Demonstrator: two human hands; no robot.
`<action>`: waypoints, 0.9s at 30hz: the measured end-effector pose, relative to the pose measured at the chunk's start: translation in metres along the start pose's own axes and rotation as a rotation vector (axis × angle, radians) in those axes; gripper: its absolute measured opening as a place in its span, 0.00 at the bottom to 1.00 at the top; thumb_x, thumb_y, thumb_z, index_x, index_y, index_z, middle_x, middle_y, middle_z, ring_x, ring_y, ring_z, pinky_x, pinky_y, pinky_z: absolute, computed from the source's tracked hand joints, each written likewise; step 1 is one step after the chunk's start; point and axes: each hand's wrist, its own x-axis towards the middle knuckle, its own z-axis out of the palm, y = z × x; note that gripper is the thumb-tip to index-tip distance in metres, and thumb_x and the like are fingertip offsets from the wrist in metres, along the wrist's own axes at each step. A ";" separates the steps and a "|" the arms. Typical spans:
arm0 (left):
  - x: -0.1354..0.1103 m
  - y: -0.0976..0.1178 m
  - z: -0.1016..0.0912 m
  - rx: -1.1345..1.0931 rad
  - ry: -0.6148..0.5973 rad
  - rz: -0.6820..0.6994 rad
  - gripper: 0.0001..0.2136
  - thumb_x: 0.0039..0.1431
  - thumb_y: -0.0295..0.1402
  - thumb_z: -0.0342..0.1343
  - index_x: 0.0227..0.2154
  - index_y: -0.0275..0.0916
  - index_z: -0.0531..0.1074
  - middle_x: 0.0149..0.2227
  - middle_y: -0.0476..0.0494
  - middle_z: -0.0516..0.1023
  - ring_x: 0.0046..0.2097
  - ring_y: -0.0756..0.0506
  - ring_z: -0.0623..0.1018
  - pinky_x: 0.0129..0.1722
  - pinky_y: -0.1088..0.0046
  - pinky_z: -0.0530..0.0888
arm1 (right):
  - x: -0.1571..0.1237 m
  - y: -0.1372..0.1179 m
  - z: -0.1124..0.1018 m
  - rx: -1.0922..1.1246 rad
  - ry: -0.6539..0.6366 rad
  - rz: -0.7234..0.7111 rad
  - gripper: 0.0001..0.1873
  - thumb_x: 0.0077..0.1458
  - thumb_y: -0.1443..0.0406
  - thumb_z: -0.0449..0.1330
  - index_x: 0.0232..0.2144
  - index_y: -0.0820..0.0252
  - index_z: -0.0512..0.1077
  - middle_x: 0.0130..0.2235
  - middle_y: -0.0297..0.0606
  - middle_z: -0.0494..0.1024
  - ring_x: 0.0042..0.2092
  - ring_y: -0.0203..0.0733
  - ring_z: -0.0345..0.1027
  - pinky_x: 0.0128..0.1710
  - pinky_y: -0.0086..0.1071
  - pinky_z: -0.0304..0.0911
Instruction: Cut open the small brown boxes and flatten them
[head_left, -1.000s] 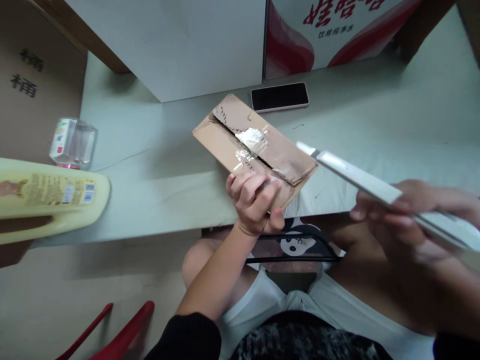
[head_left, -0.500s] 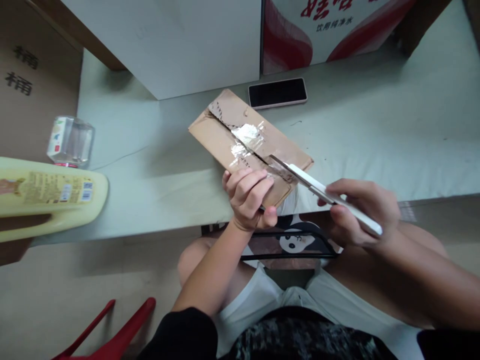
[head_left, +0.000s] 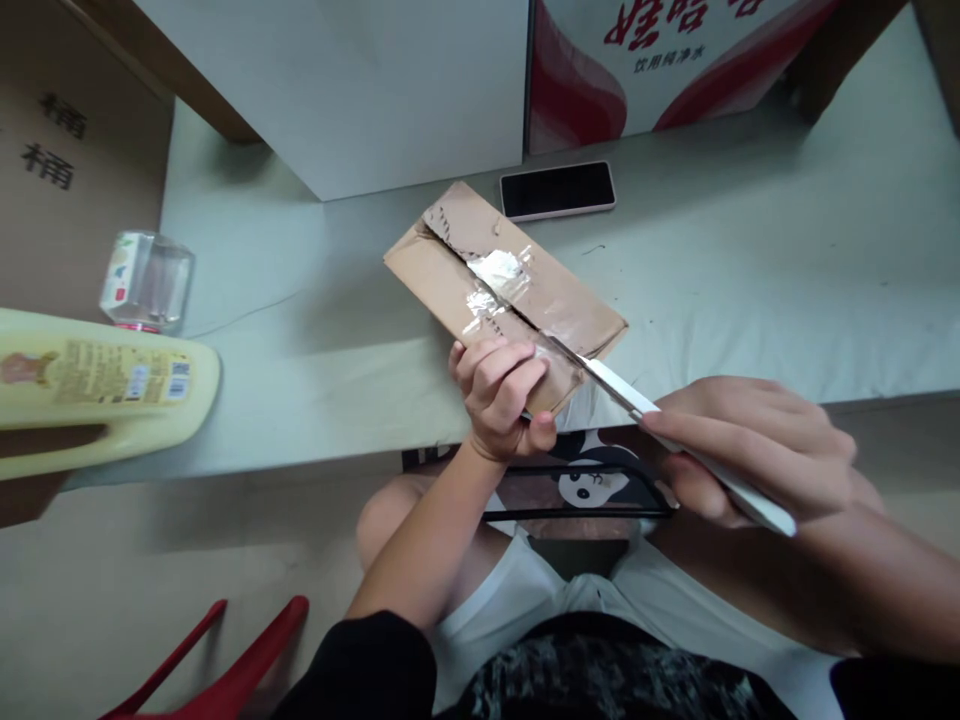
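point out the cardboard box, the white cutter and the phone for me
cardboard box [head_left: 531,287]: head view, on its upper flap
white cutter [head_left: 621,383]: head view, on its white front part
phone [head_left: 557,190]: head view, on its dark screen

Tan rectangular cardboard box [head_left: 555,292], tape [head_left: 498,272] glinting silvery from here; slim white-handled cutter [head_left: 619,384]; pale-yellow plastic jug [head_left: 154,415]; white carton [head_left: 660,85], red swooshes.

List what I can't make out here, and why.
All in the head view:
Cardboard box: inside hidden by its flaps; part of its near side covered by the left hand.
White-handled tool: part of its handle hidden by the right hand.
Yellow bottle: cut off by the left edge; label print too small.
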 end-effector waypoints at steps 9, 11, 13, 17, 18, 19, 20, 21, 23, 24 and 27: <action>0.000 -0.001 -0.001 0.050 -0.023 0.013 0.19 0.65 0.46 0.38 0.42 0.46 0.73 0.37 0.44 0.79 0.45 0.41 0.75 0.59 0.58 0.64 | 0.012 -0.008 -0.003 -0.098 -0.084 -0.115 0.16 0.54 0.74 0.58 0.39 0.49 0.77 0.26 0.31 0.79 0.25 0.36 0.75 0.23 0.29 0.69; -0.001 -0.001 -0.002 0.031 -0.030 0.009 0.19 0.65 0.46 0.39 0.43 0.46 0.74 0.38 0.44 0.79 0.46 0.41 0.74 0.60 0.58 0.64 | 0.013 -0.010 -0.004 -0.126 -0.072 -0.109 0.16 0.54 0.75 0.58 0.38 0.50 0.77 0.24 0.30 0.77 0.24 0.35 0.73 0.23 0.29 0.68; -0.001 -0.002 -0.002 0.016 -0.033 0.008 0.19 0.65 0.46 0.40 0.44 0.46 0.74 0.38 0.44 0.79 0.46 0.41 0.74 0.61 0.58 0.63 | 0.016 -0.012 -0.002 -0.160 -0.076 -0.125 0.15 0.54 0.76 0.57 0.38 0.53 0.76 0.22 0.30 0.75 0.23 0.34 0.71 0.22 0.28 0.66; -0.001 -0.002 -0.001 0.038 -0.008 0.021 0.19 0.66 0.46 0.39 0.41 0.46 0.74 0.37 0.45 0.79 0.46 0.42 0.75 0.59 0.58 0.65 | 0.022 -0.010 0.000 -0.185 -0.113 -0.133 0.14 0.54 0.74 0.56 0.38 0.53 0.75 0.20 0.29 0.73 0.21 0.34 0.67 0.21 0.29 0.64; -0.001 -0.002 -0.001 0.034 -0.003 0.022 0.19 0.66 0.46 0.39 0.41 0.46 0.74 0.37 0.45 0.79 0.46 0.42 0.75 0.59 0.59 0.66 | 0.023 -0.009 0.000 -0.167 -0.097 -0.137 0.14 0.53 0.73 0.56 0.38 0.52 0.75 0.20 0.30 0.73 0.21 0.34 0.67 0.21 0.29 0.64; -0.001 -0.002 0.000 0.024 -0.001 0.021 0.19 0.66 0.45 0.39 0.41 0.46 0.74 0.37 0.45 0.79 0.46 0.42 0.75 0.59 0.59 0.66 | 0.022 -0.008 -0.001 -0.141 -0.083 -0.148 0.14 0.53 0.73 0.56 0.37 0.52 0.76 0.20 0.30 0.73 0.21 0.35 0.67 0.22 0.29 0.65; -0.001 -0.002 0.000 0.009 -0.003 0.018 0.19 0.66 0.45 0.39 0.41 0.46 0.74 0.37 0.45 0.79 0.46 0.42 0.75 0.59 0.58 0.66 | 0.022 -0.007 -0.002 -0.112 -0.066 -0.164 0.14 0.52 0.72 0.56 0.37 0.53 0.76 0.20 0.30 0.73 0.20 0.35 0.66 0.22 0.30 0.65; -0.001 -0.002 0.000 -0.007 -0.007 0.013 0.19 0.66 0.45 0.40 0.41 0.45 0.74 0.37 0.45 0.79 0.46 0.42 0.75 0.59 0.58 0.66 | 0.020 -0.006 -0.003 -0.086 -0.046 -0.170 0.14 0.51 0.72 0.56 0.37 0.53 0.76 0.20 0.31 0.72 0.20 0.35 0.66 0.21 0.30 0.64; -0.002 -0.002 0.000 -0.036 -0.013 0.004 0.18 0.66 0.45 0.41 0.42 0.45 0.75 0.38 0.44 0.79 0.47 0.42 0.75 0.60 0.58 0.65 | 0.016 -0.006 -0.006 -0.047 -0.022 -0.135 0.14 0.51 0.72 0.56 0.36 0.53 0.77 0.19 0.31 0.71 0.19 0.36 0.65 0.20 0.31 0.62; -0.002 -0.003 0.000 -0.049 -0.010 0.000 0.18 0.66 0.45 0.42 0.42 0.45 0.74 0.38 0.44 0.79 0.47 0.42 0.75 0.61 0.58 0.64 | 0.014 -0.006 -0.008 -0.028 -0.018 -0.089 0.14 0.53 0.71 0.56 0.36 0.52 0.78 0.19 0.31 0.72 0.19 0.37 0.65 0.19 0.31 0.61; -0.003 -0.003 0.000 -0.091 0.025 0.002 0.20 0.64 0.50 0.43 0.47 0.45 0.72 0.42 0.42 0.77 0.49 0.40 0.74 0.60 0.56 0.66 | 0.009 -0.007 -0.014 0.067 0.028 0.104 0.13 0.56 0.68 0.55 0.37 0.50 0.79 0.23 0.34 0.77 0.22 0.40 0.71 0.20 0.34 0.65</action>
